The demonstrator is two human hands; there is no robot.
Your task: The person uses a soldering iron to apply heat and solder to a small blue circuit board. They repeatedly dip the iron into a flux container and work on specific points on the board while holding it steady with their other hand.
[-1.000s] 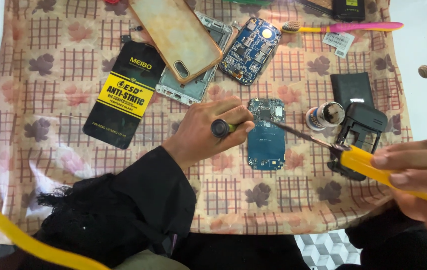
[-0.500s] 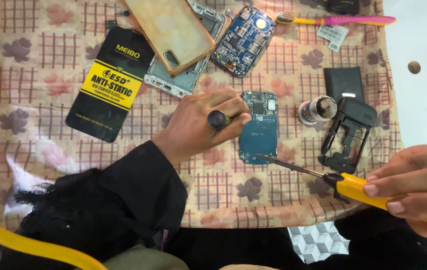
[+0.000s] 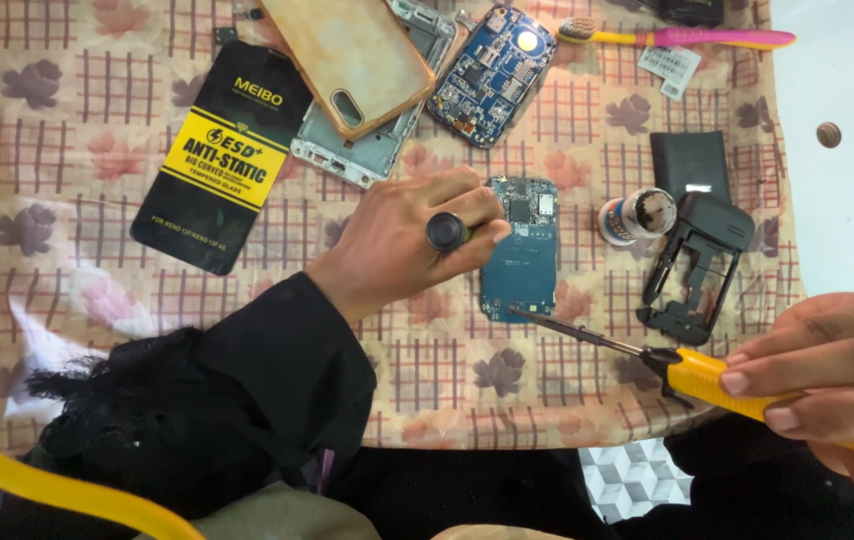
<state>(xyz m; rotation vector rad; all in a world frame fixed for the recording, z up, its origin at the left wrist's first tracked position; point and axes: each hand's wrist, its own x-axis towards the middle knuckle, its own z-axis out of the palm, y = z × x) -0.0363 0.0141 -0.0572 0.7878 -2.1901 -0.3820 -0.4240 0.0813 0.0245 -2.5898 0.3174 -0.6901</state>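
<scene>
Head view, black-yellow flat package [image 3: 219,155], upper left

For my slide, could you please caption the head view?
Left hand steadies a blue circuit board; right hand holds a yellow-handled soldering iron.

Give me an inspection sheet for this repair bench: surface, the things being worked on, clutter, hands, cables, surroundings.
Surface: checked floral cloth over a pale table.
Job's things: small blue circuit board flat on the cloth; yellow-handled tool, its metal tip at the board's lower edge.
Clutter: black and yellow packet, tan phone case on a metal phone frame, second circuit board, pink and yellow toothbrush, small round pot, black plastic housing.
Hands: left hand rests on the board's edge, holding a dark knob-ended tool; right hand grips the yellow handle.
Cables: nothing seen.
Surroundings: yellow strip at lower left.
</scene>
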